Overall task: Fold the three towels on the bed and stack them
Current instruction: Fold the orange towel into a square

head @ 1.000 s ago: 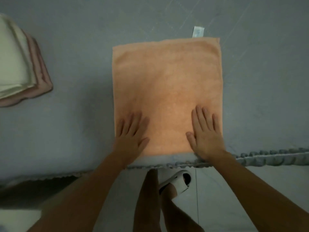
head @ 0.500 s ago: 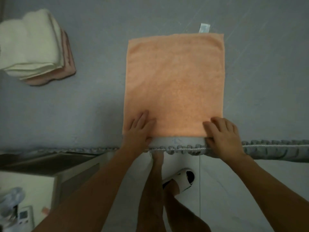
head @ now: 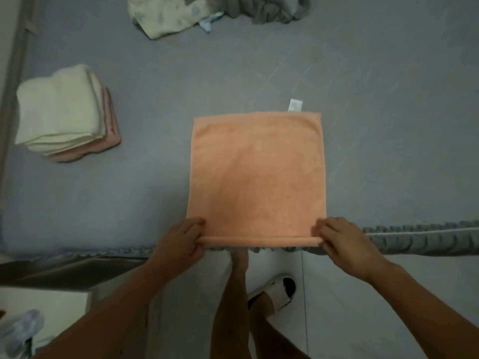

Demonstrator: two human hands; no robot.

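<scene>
The orange towel [head: 256, 174] lay flat on the grey bed [head: 375, 141], its near edge at the bed's ruffled border. The left hand [head: 178, 244] pinched the near-left corner and the right hand [head: 342, 244] pinched the near-right corner, fingers [head: 325, 228] curled over the lifted edge. A white tag [head: 295, 104] stuck out at the far edge. To the left, well apart, a folded cream towel [head: 57, 110] sat on a folded pink towel [head: 111, 136]. Crumpled cloth [head: 166, 14] lay at the far side.
</scene>
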